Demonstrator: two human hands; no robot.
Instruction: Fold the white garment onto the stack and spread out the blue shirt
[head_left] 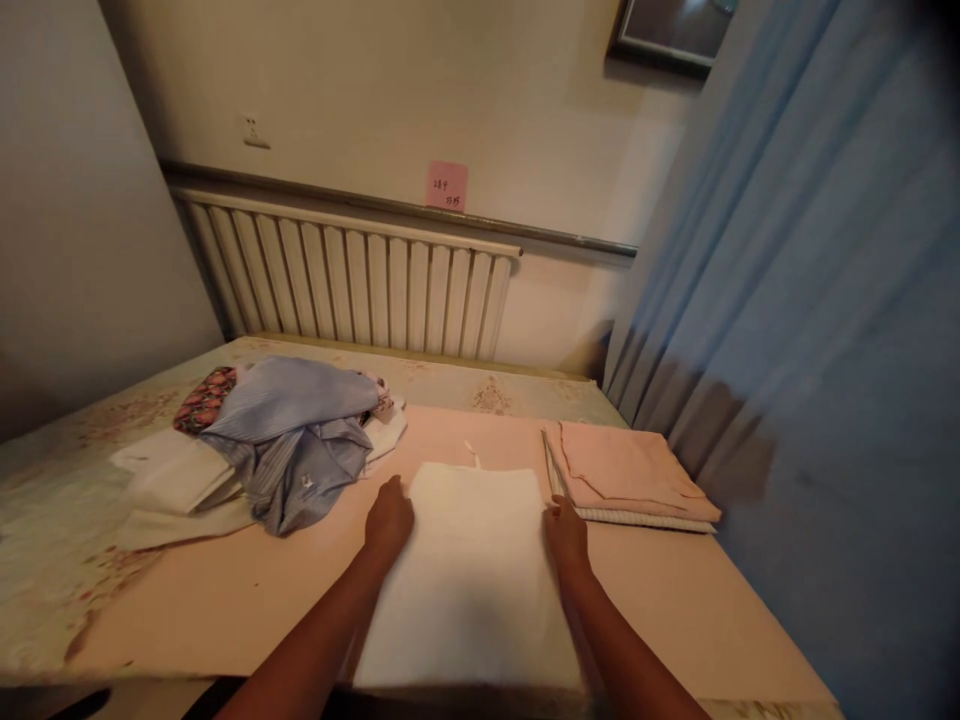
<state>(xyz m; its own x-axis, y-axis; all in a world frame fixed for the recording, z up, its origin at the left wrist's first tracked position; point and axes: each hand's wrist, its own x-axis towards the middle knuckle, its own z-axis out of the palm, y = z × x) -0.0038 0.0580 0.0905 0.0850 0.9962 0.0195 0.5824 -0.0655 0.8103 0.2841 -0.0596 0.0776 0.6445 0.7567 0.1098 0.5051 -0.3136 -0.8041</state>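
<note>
A white garment (472,570) lies flat and neatly folded in front of me, with a short white tie (472,454) sticking out past its far edge. At its left side, my left hand (390,522) is closed with the fingers curled on the edge of the cloth. My right hand (568,537) is likewise closed at the right edge, thumb and fingertips pinched together near the upper corner. The exact kind of garment cannot be made out. Just beyond my right hand lies a stack of folded pink cloth (622,465) over a striped piece (645,518).
A loose heap of clothes (292,440), blue striped, white and flowered, lies on the left. Pink cloth (202,610) covers part of the flowered table (45,560). A radiator (352,280) stands behind, a blue curtain (810,360) hangs on the right, and a pink note (447,186) is on the wall.
</note>
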